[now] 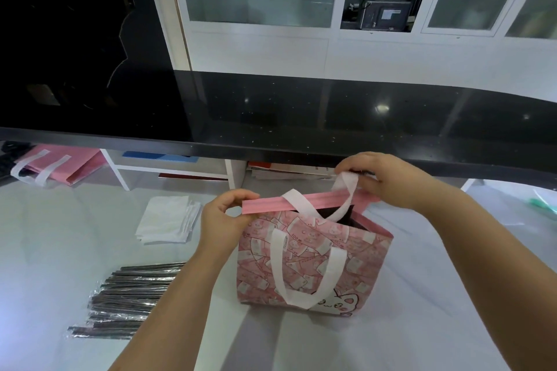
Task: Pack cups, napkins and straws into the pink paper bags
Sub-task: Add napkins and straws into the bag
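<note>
A pink paper bag (313, 262) with a banknote and bunny print stands upright on the white table, its near white handle hanging down the front. My left hand (223, 220) pinches the left end of the bag's folded pink top rim. My right hand (388, 181) pinches the far white handle at the bag's upper right. The bag's mouth is partly open and dark inside; its contents are hidden. A stack of white napkins (168, 220) lies left of the bag. Several black straws in clear wrappers (126, 298) lie at the lower left. No cups are in view.
A black glossy counter (301, 117) overhangs the far edge of the table. Flat pink bags with white handles (57, 166) lie under it at the far left. A green object (542, 205) sits at the right edge.
</note>
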The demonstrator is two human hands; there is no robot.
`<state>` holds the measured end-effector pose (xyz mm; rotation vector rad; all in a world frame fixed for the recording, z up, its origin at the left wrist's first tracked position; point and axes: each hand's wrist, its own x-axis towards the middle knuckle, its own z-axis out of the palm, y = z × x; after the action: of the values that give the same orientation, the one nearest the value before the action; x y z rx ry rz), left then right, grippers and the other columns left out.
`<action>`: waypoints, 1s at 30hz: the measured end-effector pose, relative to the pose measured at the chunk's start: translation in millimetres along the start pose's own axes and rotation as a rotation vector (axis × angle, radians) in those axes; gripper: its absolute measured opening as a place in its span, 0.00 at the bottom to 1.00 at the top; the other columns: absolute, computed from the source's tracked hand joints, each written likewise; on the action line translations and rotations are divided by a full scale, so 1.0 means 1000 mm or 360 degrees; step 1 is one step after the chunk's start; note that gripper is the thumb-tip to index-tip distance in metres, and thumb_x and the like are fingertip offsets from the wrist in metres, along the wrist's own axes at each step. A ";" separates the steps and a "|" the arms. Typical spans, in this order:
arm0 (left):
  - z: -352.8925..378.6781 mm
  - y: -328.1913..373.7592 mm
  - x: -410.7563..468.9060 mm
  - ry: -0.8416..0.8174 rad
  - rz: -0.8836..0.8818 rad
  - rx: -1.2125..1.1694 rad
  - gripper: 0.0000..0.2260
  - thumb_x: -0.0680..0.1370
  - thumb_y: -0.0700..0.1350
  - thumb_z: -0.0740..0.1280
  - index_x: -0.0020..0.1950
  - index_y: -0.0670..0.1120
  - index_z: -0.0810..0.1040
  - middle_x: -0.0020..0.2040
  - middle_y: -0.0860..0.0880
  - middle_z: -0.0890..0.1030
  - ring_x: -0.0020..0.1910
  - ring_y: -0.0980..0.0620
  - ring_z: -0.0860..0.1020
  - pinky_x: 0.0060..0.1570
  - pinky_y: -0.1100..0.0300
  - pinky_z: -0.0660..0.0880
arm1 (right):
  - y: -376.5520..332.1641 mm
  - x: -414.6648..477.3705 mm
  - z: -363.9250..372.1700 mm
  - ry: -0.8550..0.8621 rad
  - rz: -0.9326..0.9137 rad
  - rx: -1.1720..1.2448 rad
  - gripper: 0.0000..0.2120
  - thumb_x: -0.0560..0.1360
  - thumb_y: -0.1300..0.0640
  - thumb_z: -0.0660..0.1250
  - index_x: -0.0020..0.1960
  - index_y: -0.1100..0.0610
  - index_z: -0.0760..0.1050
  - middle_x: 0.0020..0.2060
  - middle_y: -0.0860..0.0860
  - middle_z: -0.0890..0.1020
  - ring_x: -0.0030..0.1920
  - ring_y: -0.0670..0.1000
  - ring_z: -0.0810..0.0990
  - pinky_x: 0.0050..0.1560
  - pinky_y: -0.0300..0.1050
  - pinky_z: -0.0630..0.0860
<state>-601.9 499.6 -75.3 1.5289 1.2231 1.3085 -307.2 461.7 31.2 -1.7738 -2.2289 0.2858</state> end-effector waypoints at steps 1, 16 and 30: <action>0.000 0.000 -0.001 -0.0010 0.0003 -0.0002 0.09 0.64 0.58 0.72 0.43 0.68 0.81 0.43 0.68 0.81 0.47 0.69 0.77 0.31 0.76 0.72 | -0.002 0.000 0.000 0.0055 0.0085 0.0180 0.12 0.80 0.55 0.62 0.59 0.39 0.74 0.53 0.38 0.77 0.49 0.41 0.76 0.48 0.34 0.73; -0.001 0.000 -0.006 0.0001 0.0017 0.0031 0.10 0.64 0.62 0.71 0.45 0.69 0.80 0.45 0.68 0.81 0.48 0.68 0.77 0.39 0.68 0.74 | -0.001 -0.067 0.032 0.1006 0.0420 0.1324 0.09 0.66 0.46 0.72 0.46 0.42 0.80 0.45 0.42 0.83 0.48 0.43 0.82 0.46 0.38 0.81; 0.001 -0.001 -0.001 -0.0003 -0.0127 -0.0037 0.15 0.72 0.44 0.74 0.37 0.67 0.82 0.39 0.63 0.83 0.41 0.64 0.81 0.29 0.72 0.74 | 0.005 -0.094 0.115 0.0874 0.0629 0.1959 0.04 0.72 0.59 0.71 0.44 0.60 0.80 0.48 0.54 0.84 0.45 0.50 0.82 0.50 0.49 0.78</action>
<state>-601.3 499.4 -76.6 1.4496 1.2507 1.2647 -321.1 373.1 -87.3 -1.2705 -0.8840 0.8749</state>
